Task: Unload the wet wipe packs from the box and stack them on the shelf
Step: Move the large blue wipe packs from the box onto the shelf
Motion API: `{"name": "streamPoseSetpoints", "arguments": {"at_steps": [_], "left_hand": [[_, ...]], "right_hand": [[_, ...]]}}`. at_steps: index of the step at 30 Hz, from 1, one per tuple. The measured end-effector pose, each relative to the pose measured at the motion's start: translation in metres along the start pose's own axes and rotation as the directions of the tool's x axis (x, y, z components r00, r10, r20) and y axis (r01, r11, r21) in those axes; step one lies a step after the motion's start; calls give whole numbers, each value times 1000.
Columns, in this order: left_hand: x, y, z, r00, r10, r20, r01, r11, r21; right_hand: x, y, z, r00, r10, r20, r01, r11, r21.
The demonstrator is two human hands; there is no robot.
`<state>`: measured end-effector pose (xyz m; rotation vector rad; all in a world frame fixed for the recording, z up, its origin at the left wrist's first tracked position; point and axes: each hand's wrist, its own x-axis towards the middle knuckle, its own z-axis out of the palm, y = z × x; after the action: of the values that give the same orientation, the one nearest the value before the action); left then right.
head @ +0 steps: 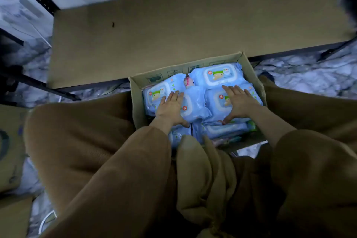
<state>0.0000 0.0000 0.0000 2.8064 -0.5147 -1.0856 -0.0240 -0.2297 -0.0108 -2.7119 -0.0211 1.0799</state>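
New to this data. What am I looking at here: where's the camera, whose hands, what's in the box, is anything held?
One picture, from a wide-angle camera worn on a person's head, looking down; no robot. The brown sleeves and trousers are the wearer's. An open cardboard box sits on the floor between the knees, full of blue wet wipe packs. The left hand and right hand lie flat, fingers spread, on top of packs; nothing is lifted or gripped yet. Beyond the box is a low shelf with a brown board surface, and no packs are visible on it.
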Motion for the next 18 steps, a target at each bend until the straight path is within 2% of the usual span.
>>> {"name": "streamPoseSetpoints", "arguments": {"at_steps": [12,18], "left_hand": [[39,-17,7,996,43,77,-51,993,106],[44,-18,12,994,59,89,-70,989,133]], "right_hand": [[28,8,-4,990,-52,135,84,965,-248],[31,7,10,999,-36,-15,34,988,-152]]}}
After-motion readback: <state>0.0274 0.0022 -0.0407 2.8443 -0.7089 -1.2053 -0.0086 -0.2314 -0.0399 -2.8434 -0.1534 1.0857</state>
